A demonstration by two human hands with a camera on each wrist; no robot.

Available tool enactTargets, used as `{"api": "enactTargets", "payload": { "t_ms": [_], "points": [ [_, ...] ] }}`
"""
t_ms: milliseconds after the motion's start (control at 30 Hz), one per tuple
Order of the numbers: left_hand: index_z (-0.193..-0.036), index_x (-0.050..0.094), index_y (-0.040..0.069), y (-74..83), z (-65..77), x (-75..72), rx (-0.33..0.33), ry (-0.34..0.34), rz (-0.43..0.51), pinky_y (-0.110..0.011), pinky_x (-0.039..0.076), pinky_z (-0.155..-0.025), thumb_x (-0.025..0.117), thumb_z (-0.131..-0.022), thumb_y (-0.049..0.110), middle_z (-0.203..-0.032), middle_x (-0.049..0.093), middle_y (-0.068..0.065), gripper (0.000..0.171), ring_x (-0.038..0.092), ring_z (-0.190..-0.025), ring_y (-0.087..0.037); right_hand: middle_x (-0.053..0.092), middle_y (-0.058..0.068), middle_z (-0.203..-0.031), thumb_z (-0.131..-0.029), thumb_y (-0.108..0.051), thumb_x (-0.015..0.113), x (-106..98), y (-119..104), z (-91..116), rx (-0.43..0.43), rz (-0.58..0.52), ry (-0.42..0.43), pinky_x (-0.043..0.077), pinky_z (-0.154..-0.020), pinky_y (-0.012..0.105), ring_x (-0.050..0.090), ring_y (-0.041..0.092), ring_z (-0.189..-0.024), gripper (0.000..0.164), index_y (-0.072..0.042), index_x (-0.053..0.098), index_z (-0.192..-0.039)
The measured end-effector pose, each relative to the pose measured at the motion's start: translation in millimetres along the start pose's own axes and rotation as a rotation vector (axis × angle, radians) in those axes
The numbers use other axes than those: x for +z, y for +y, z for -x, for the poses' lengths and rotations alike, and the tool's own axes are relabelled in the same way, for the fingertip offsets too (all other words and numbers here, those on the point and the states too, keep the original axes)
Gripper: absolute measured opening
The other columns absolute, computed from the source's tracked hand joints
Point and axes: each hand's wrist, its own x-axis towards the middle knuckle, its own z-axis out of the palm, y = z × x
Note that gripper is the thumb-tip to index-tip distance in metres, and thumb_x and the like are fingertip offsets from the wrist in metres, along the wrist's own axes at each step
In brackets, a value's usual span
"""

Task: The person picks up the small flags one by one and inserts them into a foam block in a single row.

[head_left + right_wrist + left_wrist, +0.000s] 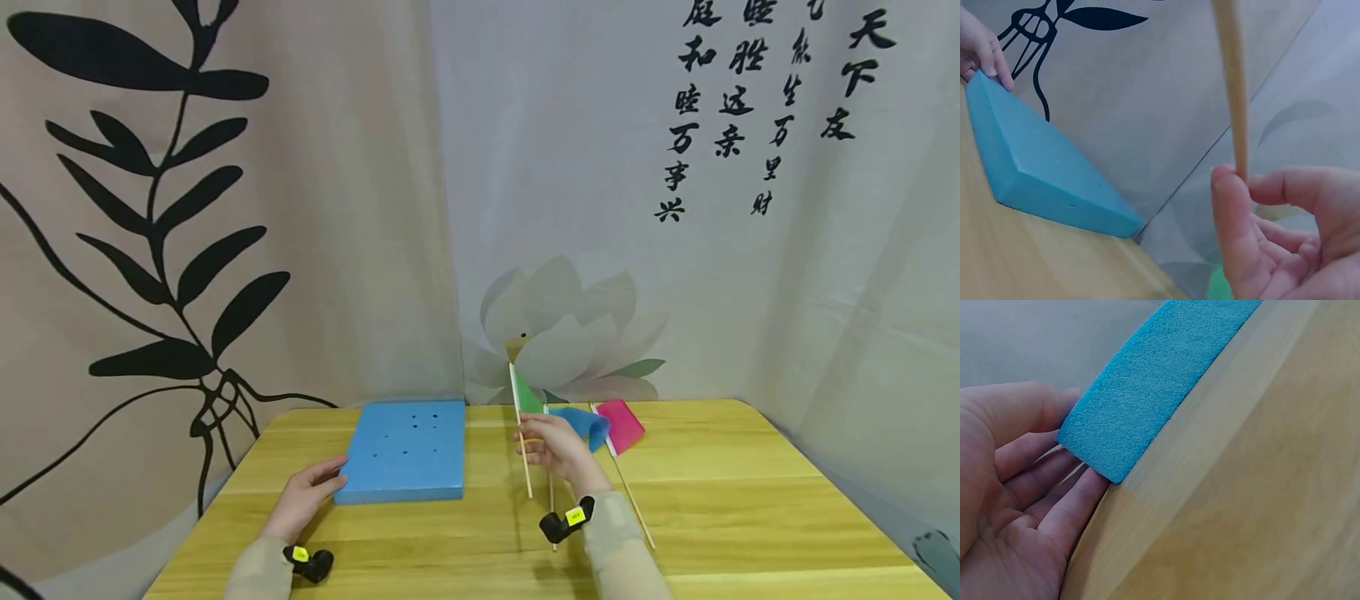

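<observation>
Soft light casts faint shadows on the table (765,508); the right wrist view blurs the stick (1235,94).

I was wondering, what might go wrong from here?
The right hand pinches the green flag by its thin stick, which might twist or slip. In the head view, that hand overlaps the blue flag and might brush it. The left hand touches the blue block at its edge, so a push might slide it.

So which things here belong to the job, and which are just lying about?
In the job:
green flag, pinched in the right grip
blue block, touched by the left grip
probably blue flag and pink flag

Just surroundings:
table
printed curtain
</observation>
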Motion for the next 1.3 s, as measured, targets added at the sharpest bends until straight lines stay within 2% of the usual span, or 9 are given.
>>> {"api": "enactTargets", "payload": {
  "t_ms": [433,800,967,1133,1300],
  "points": [
    [-0.143,0.045,-0.001,-3.6,-0.5,-3.7,-0.028,-0.015,-0.005,-0.050,0.042,-0.102,0.061,-0.097,0.026,-0.147,0.040,-0.024,0.056,0.039,-0.131,-0.041,0.063,0.010,-0.088,-0.098,-0.007,0.052,-2,-53,7,-0.085,0.061,-0.026,0.056,-0.055,0.024,0.064,0.015,-0.062,0.044,0.007,0.045,-0.139],
    [-0.143,0.046,-0.001,-2.6,-1.6,-1.9,-0.014,-0.006,0.001,-0.049,0.041,-0.103,0.060,-0.098,0.022,-0.147,0.040,-0.023,0.053,0.041,-0.131,-0.040,0.064,0.012,-0.091,-0.098,-0.009,0.054,3,-99,17,-0.165,0.079,-0.024,0.056,-0.054,0.026,0.066,0.019,-0.064,0.045,0.001,0.045,-0.141],
    [-0.143,0.046,-0.002,-1.9,-2.0,0.9,-0.002,-0.011,0.005,-0.049,0.042,-0.102,0.061,-0.097,0.023,-0.146,0.041,-0.024,0.053,0.041,-0.130,-0.041,0.064,0.009,-0.089,-0.098,-0.010,0.054,6,-118,23,-0.216,0.101,-0.032,0.057,-0.056,0.027,0.067,0.018,-0.063,0.047,0.001,0.043,-0.142],
    [-0.142,0.048,-0.001,-0.8,-2.3,2.3,0.005,-0.001,0.003,-0.048,0.043,-0.102,0.061,-0.097,0.022,-0.146,0.042,-0.023,0.052,0.043,-0.130,-0.040,0.064,0.011,-0.092,-0.097,-0.010,0.056,12,-132,27,-0.242,0.093,-0.037,0.057,-0.055,0.027,0.065,0.019,-0.062,0.045,-0.002,0.047,-0.140],
    [-0.142,0.048,0.000,0.1,-1.5,1.6,0.001,0.005,-0.003,-0.049,0.042,-0.102,0.061,-0.097,0.023,-0.146,0.042,-0.023,0.052,0.042,-0.130,-0.040,0.063,0.012,-0.089,-0.096,-0.008,0.056,21,-136,26,-0.290,0.095,-0.044,0.056,-0.054,0.028,0.066,0.020,-0.061,0.044,0.000,0.048,-0.138]
  ]
}}
